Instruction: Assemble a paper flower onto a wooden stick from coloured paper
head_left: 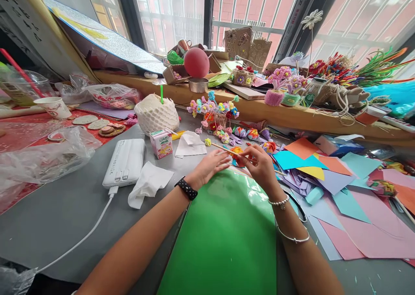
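We find the right hand (260,165) pinching a thin stick (221,147) at twelve o'clock, near the green mat's (227,239) far end, the left hand (210,167) extended just beside it, contact undetermined, and we judge a light, steady, two-handed hold advisable.

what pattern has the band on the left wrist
The band is black with small white dots, in the head view.

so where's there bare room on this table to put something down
Two patches: the green mat, on the near side of the left hand and right hand; and the grey tabletop at left, below the power bank, though a white cable crosses it. It's crowded at right under overlapping coloured paper and at the back around the flower basket.
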The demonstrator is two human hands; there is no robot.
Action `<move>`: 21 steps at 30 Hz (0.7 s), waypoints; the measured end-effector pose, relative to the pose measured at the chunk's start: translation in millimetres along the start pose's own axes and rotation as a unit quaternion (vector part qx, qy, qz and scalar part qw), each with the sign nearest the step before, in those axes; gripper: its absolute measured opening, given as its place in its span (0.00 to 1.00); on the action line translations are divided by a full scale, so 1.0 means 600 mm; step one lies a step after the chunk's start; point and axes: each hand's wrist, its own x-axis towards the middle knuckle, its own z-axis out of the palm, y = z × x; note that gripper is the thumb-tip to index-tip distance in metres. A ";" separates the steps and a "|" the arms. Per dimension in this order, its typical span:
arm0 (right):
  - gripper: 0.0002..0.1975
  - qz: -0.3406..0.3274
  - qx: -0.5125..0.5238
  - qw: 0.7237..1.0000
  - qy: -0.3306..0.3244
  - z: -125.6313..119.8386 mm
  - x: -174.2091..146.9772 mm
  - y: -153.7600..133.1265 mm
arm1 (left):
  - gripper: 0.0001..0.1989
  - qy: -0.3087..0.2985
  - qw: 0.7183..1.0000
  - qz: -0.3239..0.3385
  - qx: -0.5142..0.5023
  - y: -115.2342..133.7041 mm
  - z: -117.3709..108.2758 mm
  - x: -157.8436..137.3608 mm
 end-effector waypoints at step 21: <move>0.06 -0.095 -0.114 0.986 -0.072 0.016 -0.005 0.006 | 0.07 -0.028 0.738 0.301 0.603 0.018 -0.021 -0.003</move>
